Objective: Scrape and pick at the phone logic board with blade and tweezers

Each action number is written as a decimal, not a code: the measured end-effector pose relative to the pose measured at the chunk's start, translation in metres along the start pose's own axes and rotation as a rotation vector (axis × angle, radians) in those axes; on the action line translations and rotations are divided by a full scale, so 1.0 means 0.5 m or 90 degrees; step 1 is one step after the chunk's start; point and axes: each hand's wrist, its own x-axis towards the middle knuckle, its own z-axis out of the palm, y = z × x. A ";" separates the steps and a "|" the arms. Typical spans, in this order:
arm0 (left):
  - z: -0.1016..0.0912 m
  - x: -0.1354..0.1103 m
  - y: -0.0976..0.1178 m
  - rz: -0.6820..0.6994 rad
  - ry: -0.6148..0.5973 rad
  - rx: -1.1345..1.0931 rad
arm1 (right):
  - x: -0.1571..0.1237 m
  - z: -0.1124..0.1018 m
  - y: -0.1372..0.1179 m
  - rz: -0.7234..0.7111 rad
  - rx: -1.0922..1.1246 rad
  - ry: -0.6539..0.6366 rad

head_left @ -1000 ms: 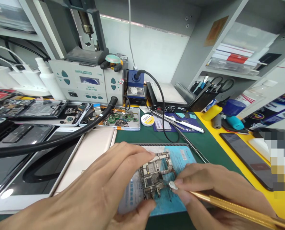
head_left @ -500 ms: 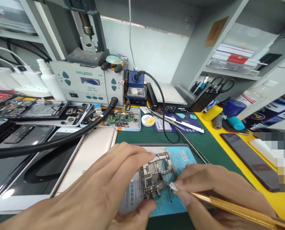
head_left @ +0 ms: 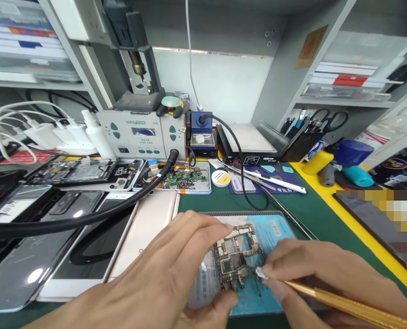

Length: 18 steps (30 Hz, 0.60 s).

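My left hand (head_left: 169,265) holds a phone circuit board (head_left: 229,265) at its left side, with fingertips at the top corner and thumb at the bottom edge. The board lies on a blue and clear plastic-like pad (head_left: 254,301). Pinched in my right hand (head_left: 316,260) is a slim gold-handled precision knife (head_left: 343,304). White material is wrapped near its front end, and the small dark blade reaches the board's right-centre part. The exact contact of the tip is too small to make out.
A hot-air station (head_left: 145,132) stands at the back left, its black hose (head_left: 121,214) crossing over several phones. A tray of board scraps (head_left: 203,183), a round tin (head_left: 220,178), tweezers (head_left: 292,217) and a heating plate (head_left: 247,139) lie beyond the pad.
The camera view has turned left, so the bench and hands appear farther right and slightly lower. Both hands keep their grips, and the blade stays at about the same part of the board.
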 end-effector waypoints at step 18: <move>0.014 -0.026 -0.014 0.010 0.113 -0.140 | 0.020 -0.028 0.055 0.401 0.325 -0.021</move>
